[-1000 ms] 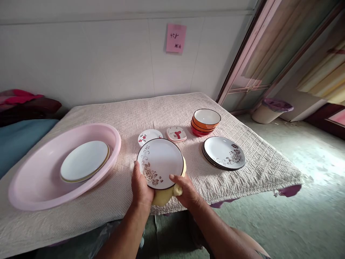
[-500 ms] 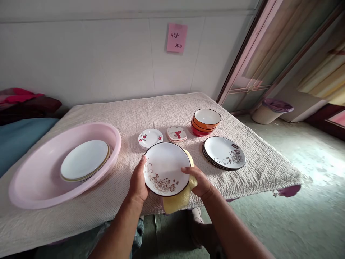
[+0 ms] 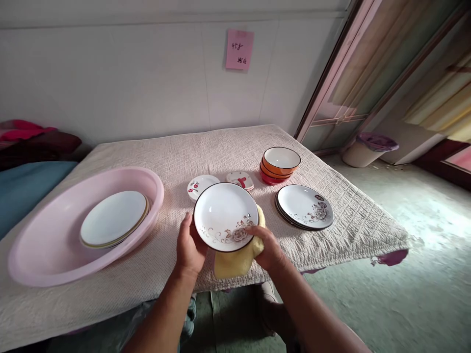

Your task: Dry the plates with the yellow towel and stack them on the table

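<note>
A white plate (image 3: 224, 211) with a dark rim and a brown flower pattern is held up over the near part of the table. My left hand (image 3: 190, 245) supports its left edge, thumb raised beside the rim and fingers hidden underneath. My right hand (image 3: 268, 246) grips the right edge, thumb on the flowers, with a yellow cloth (image 3: 235, 264) between palm and plate; the cloth hangs below. Behind it lie small white plates with red flowers (image 3: 203, 185) and squarish dishes with a red design (image 3: 239, 180). To the right rests a stack of matching flowered plates (image 3: 303, 203).
On the left a large pink basin (image 3: 40, 245) holds several plates (image 3: 114, 218). Stacked orange and red bowls (image 3: 280, 164) stand at the back right. A quilted cloth covers the table (image 3: 165, 152). A wastebasket (image 3: 368, 149) stands on the floor by the door.
The flowered plate has been turned in my hands, its flowers moving toward the right, and raised slightly. The cloth has moved up with it.
</note>
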`<action>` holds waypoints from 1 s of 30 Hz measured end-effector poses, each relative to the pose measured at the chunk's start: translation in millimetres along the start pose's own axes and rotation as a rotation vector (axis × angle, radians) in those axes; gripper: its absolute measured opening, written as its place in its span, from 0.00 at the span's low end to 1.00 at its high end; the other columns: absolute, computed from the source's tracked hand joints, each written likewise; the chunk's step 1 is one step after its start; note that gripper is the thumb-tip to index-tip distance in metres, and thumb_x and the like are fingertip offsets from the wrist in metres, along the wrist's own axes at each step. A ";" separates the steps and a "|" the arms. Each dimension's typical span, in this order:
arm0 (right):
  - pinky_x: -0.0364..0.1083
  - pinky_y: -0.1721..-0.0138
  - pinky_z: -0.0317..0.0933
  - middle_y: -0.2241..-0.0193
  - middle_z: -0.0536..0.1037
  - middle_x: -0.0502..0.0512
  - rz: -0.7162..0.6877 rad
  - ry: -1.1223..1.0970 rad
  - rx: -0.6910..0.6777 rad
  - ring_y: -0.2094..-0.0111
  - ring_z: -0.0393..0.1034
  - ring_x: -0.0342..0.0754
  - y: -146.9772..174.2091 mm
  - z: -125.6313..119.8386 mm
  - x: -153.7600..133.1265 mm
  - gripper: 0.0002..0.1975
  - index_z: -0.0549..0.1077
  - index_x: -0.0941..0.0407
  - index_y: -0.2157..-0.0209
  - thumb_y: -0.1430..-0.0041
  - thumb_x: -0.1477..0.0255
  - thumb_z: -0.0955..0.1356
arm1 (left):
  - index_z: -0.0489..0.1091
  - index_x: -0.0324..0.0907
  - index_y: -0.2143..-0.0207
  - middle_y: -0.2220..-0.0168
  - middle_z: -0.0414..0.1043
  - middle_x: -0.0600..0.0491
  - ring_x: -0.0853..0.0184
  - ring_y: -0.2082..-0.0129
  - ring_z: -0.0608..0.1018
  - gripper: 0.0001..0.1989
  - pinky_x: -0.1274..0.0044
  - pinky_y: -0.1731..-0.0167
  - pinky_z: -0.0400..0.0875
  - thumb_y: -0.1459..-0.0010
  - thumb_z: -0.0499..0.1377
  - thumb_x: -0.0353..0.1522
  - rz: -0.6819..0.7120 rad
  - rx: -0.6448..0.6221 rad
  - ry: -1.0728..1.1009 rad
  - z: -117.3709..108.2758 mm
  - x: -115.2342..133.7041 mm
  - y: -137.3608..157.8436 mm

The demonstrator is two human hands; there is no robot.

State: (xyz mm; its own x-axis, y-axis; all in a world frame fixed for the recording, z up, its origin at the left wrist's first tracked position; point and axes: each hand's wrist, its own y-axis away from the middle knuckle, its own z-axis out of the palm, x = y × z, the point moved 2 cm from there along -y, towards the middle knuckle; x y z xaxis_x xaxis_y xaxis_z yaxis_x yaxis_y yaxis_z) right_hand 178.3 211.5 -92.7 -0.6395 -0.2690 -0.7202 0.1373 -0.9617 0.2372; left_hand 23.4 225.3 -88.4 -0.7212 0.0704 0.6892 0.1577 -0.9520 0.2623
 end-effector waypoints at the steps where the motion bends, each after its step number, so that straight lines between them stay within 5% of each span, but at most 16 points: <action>1: 0.55 0.58 0.69 0.69 0.82 0.56 0.020 -0.002 0.005 0.63 0.77 0.59 -0.8 -4.4 -2.4 0.18 0.76 0.57 0.62 0.60 0.73 0.71 | 0.73 0.38 0.49 0.54 0.78 0.45 0.55 0.51 0.77 0.26 0.67 0.51 0.72 0.43 0.57 0.46 -0.029 -0.009 -0.015 0.0 4.7 0.2; 8: 0.53 0.60 0.70 0.70 0.82 0.55 0.140 0.011 0.037 0.69 0.77 0.54 -8.8 -15.7 -3.5 0.21 0.75 0.58 0.60 0.61 0.74 0.73 | 0.73 0.37 0.50 0.58 0.79 0.42 0.55 0.54 0.79 0.22 0.66 0.51 0.72 0.44 0.61 0.39 -0.205 0.103 -0.126 0.1 6.7 5.1; 15: 0.50 0.66 0.70 0.70 0.81 0.57 0.045 0.016 0.140 0.70 0.76 0.53 -16.2 -25.3 -10.3 0.21 0.74 0.59 0.58 0.54 0.66 0.74 | 0.70 0.41 0.47 0.49 0.75 0.46 0.58 0.49 0.76 0.25 0.68 0.50 0.71 0.42 0.58 0.45 0.039 0.166 -0.083 -10.7 -1.5 -7.9; 21: 0.47 0.70 0.67 0.73 0.77 0.51 -0.200 0.158 0.282 0.74 0.71 0.48 -22.5 -24.9 -4.9 0.17 0.73 0.56 0.62 0.54 0.64 0.74 | 0.73 0.37 0.52 0.56 0.78 0.43 0.56 0.55 0.78 0.28 0.70 0.56 0.73 0.45 0.59 0.49 0.184 0.121 -0.356 1.7 -0.1 7.0; 26: 0.44 0.68 0.64 0.69 0.73 0.50 -0.408 0.442 0.166 0.70 0.66 0.46 -26.8 -6.6 6.9 0.16 0.71 0.55 0.57 0.49 0.66 0.69 | 0.73 0.39 0.56 0.60 0.78 0.46 0.59 0.60 0.78 0.23 0.73 0.61 0.72 0.42 0.57 0.48 0.218 -0.036 -0.581 8.9 -12.7 21.7; 30: 0.46 0.62 0.63 0.66 0.72 0.52 -0.559 0.777 -0.025 0.65 0.65 0.48 -13.5 20.0 21.3 0.16 0.71 0.56 0.55 0.48 0.72 0.65 | 0.74 0.39 0.59 0.63 0.78 0.48 0.62 0.63 0.78 0.20 0.75 0.62 0.71 0.41 0.57 0.46 0.241 0.010 -0.557 7.2 -7.3 18.9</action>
State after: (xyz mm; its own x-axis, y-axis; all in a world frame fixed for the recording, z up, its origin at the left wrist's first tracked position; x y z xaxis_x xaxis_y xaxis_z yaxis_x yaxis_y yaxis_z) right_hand 147.8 219.8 -98.2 0.0619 0.2784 -0.9585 -0.0138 -0.9600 -0.2797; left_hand 36.5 208.9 -83.6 -0.2035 0.0009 0.9791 0.2814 -0.9577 0.0594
